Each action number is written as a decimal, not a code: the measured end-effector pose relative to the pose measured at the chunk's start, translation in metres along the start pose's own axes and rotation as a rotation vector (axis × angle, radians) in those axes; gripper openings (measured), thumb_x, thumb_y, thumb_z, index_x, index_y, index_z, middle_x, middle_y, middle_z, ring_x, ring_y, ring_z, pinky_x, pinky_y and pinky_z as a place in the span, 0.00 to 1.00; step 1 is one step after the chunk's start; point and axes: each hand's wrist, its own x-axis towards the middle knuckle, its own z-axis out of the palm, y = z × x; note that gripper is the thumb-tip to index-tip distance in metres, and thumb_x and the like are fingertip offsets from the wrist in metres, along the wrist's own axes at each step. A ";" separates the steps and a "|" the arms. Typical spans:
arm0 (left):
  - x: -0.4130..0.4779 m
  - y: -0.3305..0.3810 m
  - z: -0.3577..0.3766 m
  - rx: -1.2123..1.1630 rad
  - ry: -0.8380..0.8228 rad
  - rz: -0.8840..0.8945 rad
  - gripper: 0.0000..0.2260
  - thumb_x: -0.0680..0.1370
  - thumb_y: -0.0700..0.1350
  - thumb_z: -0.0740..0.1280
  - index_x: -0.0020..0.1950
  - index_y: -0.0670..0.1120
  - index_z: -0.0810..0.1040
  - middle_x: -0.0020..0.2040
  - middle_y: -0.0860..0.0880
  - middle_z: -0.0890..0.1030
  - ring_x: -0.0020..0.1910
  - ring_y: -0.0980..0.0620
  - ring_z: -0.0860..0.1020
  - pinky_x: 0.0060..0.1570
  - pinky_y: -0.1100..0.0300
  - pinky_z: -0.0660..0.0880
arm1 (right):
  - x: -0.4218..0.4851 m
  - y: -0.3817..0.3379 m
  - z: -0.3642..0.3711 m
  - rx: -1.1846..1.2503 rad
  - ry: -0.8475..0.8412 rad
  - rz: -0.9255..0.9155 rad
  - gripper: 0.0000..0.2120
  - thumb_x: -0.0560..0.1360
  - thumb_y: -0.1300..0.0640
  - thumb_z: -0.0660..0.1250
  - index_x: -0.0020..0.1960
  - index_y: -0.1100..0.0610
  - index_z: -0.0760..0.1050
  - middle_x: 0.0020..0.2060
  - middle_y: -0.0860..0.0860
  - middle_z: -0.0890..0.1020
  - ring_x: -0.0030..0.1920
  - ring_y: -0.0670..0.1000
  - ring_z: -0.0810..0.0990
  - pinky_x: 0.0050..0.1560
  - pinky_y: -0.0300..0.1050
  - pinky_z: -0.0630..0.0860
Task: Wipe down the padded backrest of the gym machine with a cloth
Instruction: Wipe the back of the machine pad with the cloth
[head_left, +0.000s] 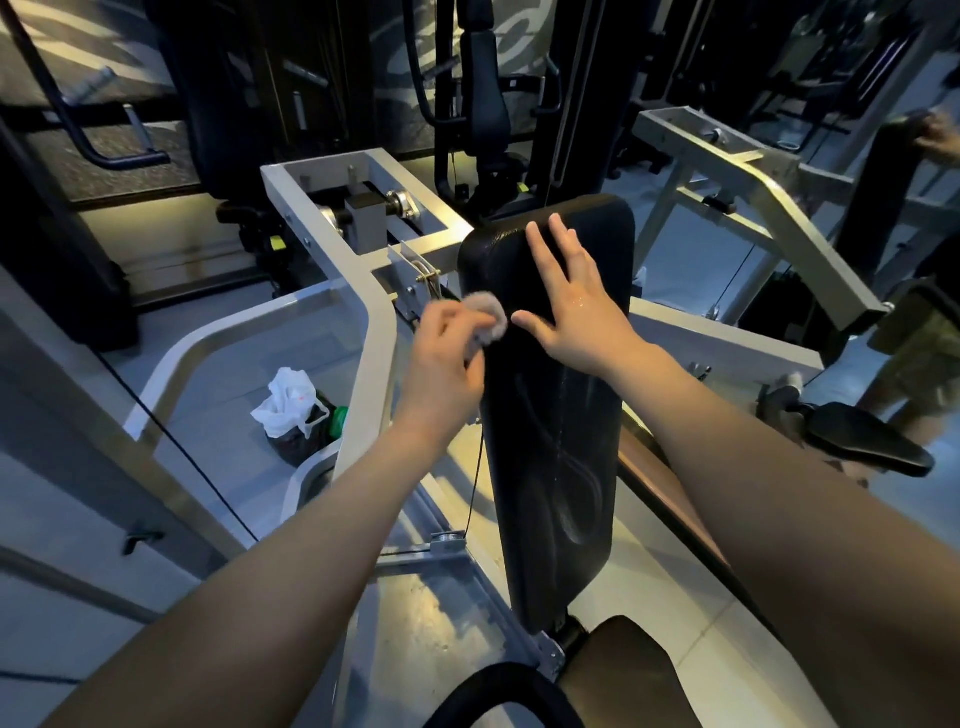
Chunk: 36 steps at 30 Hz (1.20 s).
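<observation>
left hand (447, 358) pinching cloth (488, 322), right hand (571, 306) flat — backrest (550, 441)

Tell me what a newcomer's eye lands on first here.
The long black padded backrest runs up the centre, streaked and glossy. At its upper left edge the left hand grips a small grey fluffy cloth, while the right hand lies flat on the pad, fingers spread. A crumpled white plastic bag sits on the floor at left.
</observation>
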 end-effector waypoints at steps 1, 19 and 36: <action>0.010 0.001 -0.004 0.002 0.034 -0.012 0.15 0.75 0.32 0.67 0.60 0.45 0.79 0.59 0.46 0.73 0.55 0.55 0.73 0.56 0.64 0.72 | -0.001 0.001 0.002 0.010 0.009 -0.001 0.46 0.79 0.47 0.70 0.83 0.46 0.40 0.82 0.49 0.39 0.82 0.55 0.40 0.78 0.56 0.54; -0.040 -0.033 0.031 -0.188 0.009 -0.369 0.15 0.74 0.28 0.63 0.50 0.47 0.77 0.52 0.49 0.74 0.51 0.58 0.74 0.52 0.67 0.71 | -0.007 0.009 0.022 0.038 0.053 0.011 0.44 0.79 0.53 0.70 0.83 0.49 0.45 0.82 0.54 0.43 0.82 0.59 0.44 0.73 0.47 0.53; -0.049 -0.021 0.031 -0.122 -0.105 -0.449 0.12 0.77 0.30 0.62 0.52 0.46 0.76 0.53 0.49 0.74 0.54 0.51 0.76 0.53 0.66 0.71 | -0.016 0.013 0.029 0.026 0.022 0.038 0.42 0.80 0.54 0.69 0.83 0.48 0.45 0.82 0.52 0.43 0.82 0.57 0.44 0.74 0.52 0.64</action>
